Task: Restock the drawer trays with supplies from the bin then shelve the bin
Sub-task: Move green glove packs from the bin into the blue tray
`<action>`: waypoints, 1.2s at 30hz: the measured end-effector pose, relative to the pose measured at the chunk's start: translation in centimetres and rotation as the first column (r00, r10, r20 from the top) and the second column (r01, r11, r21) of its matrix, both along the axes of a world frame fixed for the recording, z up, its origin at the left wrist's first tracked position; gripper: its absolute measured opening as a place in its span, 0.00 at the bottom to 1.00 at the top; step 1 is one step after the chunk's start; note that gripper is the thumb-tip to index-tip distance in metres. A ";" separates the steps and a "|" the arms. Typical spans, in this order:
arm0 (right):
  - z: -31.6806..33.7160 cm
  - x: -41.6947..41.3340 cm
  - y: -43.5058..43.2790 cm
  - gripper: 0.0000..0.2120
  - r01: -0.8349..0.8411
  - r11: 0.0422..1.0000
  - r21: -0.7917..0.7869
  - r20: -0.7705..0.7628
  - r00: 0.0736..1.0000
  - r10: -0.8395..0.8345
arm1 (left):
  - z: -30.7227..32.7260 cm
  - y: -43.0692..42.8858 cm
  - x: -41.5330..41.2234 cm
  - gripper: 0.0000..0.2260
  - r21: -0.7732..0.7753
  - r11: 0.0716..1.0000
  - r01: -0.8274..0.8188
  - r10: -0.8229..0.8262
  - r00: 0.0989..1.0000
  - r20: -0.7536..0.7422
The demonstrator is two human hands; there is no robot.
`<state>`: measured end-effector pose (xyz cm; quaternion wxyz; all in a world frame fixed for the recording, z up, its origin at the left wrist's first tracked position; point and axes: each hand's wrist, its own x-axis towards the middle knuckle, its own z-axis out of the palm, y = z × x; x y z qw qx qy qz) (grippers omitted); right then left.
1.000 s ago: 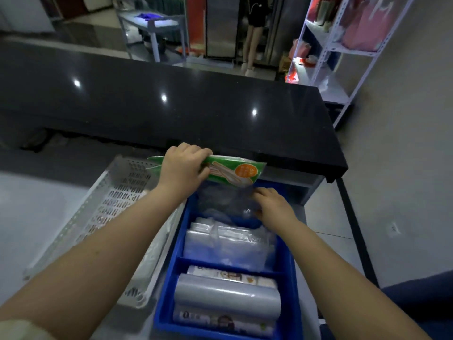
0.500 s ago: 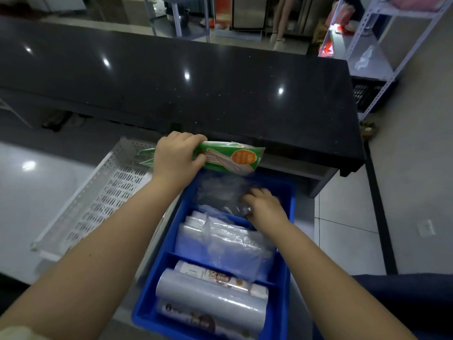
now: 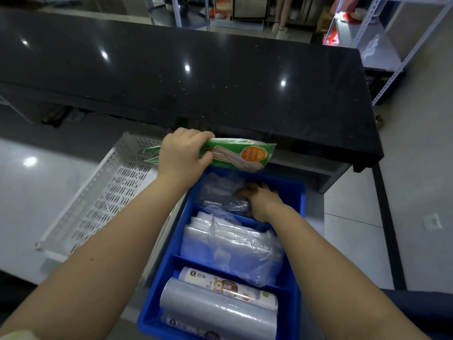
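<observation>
A person's left hand (image 3: 182,153) holds a green packet (image 3: 242,155) printed with cutlery, its grip clamped round the packet's middle, above the far edge of the blue drawer tray (image 3: 157,303). The right hand (image 3: 259,196) reaches into the tray's far compartment among clear plastic bags (image 3: 220,190); blur hides whether its grip is closed. The white perforated bin (image 3: 105,192) sits just left of the tray, below the black tabletop (image 3: 196,82).

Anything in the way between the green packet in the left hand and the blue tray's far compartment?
Yes. The right hand lies in that compartment of the blue tray, on crumpled clear bags, just below the green packet held by the left hand.
</observation>
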<state>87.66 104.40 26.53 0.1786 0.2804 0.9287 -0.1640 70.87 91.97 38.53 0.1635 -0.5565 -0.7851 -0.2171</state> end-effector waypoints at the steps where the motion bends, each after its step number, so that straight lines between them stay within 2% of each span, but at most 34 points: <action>1: -0.1 -0.2 0.0 0.28 0.015 1.000 -0.002 -0.015 1.000 -0.015 | 0.0 -0.1 0.0 0.14 0.000 1.000 0.000 0.000 1.000 0.002; 6: -1.0 -0.2 -0.3 0.25 0.084 0.996 0.034 -0.118 0.990 -0.079 | 0.2 -0.5 0.3 0.14 0.002 1.000 -0.004 0.004 1.000 0.014; 10: -0.6 -0.2 -0.5 0.16 0.167 0.986 0.020 -0.175 0.971 -0.161 | 0.5 -1.0 0.5 0.14 0.006 1.000 -0.013 0.013 1.000 0.019; 14: 1.6 0.6 -1.1 0.09 0.114 0.977 0.179 -0.276 0.959 -0.061 | 1.1 -1.4 0.8 0.14 -0.012 1.000 -0.008 0.009 1.000 0.019; 17: 3.4 2.2 -2.2 0.11 0.077 0.957 0.279 -0.346 0.938 0.025 | 1.7 -1.7 1.1 0.14 -0.039 0.999 0.010 -0.009 1.000 0.030; 21: 5.4 4.5 -3.7 0.15 0.063 0.939 0.338 -0.345 0.937 0.062 | 2.3 -1.6 2.1 0.14 -0.049 0.997 0.055 -0.053 0.998 0.046; 25: 7.4 6.9 -5.0 0.17 0.089 0.927 0.365 -0.368 0.928 0.056 | 2.3 -1.1 3.0 0.14 -0.077 0.991 0.106 -0.102 0.993 0.055; 36: 9.9 12.4 -8.8 0.11 0.270 0.871 0.411 -0.433 0.898 -0.074 | 0.4 1.8 6.9 0.17 -0.270 0.898 0.348 -0.312 0.935 0.169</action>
